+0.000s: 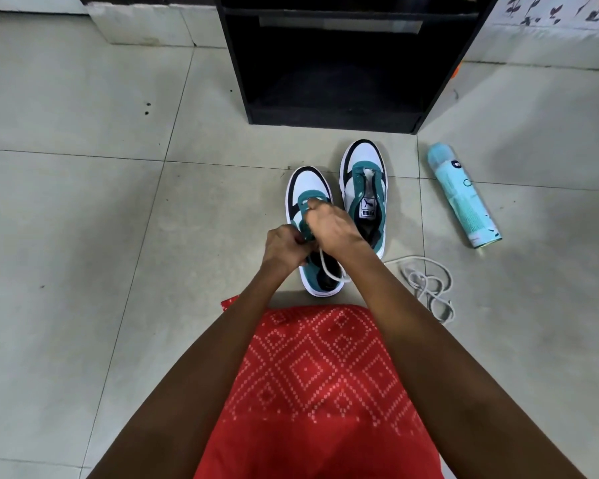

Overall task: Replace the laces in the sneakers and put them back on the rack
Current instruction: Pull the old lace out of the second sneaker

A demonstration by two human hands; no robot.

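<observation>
Two teal, white and black sneakers stand side by side on the tiled floor, toes pointing away from me. Both my hands work over the left sneaker (306,188). My left hand (284,248) pinches its teal eyelet flap. My right hand (331,228) grips a white lace (329,271) that loops down over the shoe's opening. The right sneaker (363,188) has no lace in it. Another white lace (429,288) lies tangled on the floor to the right. The black rack (339,63) stands just beyond the shoes, its lower shelf open.
A light-blue spray can (462,195) lies on its side on the floor right of the shoes. My red patterned garment (319,382) covers my lap in the foreground. A white low wall base runs along the back left.
</observation>
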